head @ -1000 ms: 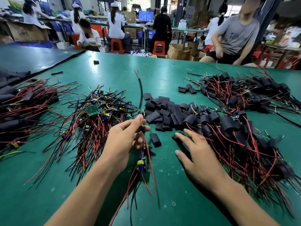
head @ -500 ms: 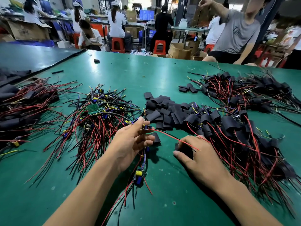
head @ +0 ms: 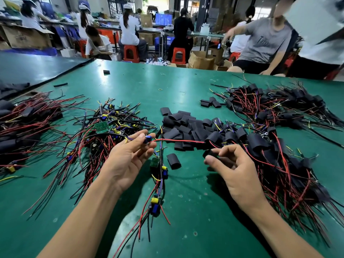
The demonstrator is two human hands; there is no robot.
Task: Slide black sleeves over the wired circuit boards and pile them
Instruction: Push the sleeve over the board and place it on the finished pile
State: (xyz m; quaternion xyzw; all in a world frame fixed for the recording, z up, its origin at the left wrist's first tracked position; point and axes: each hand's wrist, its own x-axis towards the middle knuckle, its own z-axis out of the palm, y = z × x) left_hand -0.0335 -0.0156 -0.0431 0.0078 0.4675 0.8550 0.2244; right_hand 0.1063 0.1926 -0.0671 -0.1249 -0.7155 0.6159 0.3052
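A wired board was pinched by the left hand, a black sleeve by the right hand; wires were best bunched first.

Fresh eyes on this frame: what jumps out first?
The two hands at centre: the left hand pinches a dangling string of wired circuit boards, the right hand pinches one black sleeve, and a red wire runs from the left hand towards the right. Around them the green table carries tangled heaps: bare boards to the left, loose sleeves in the middle, sleeved boards to the right.
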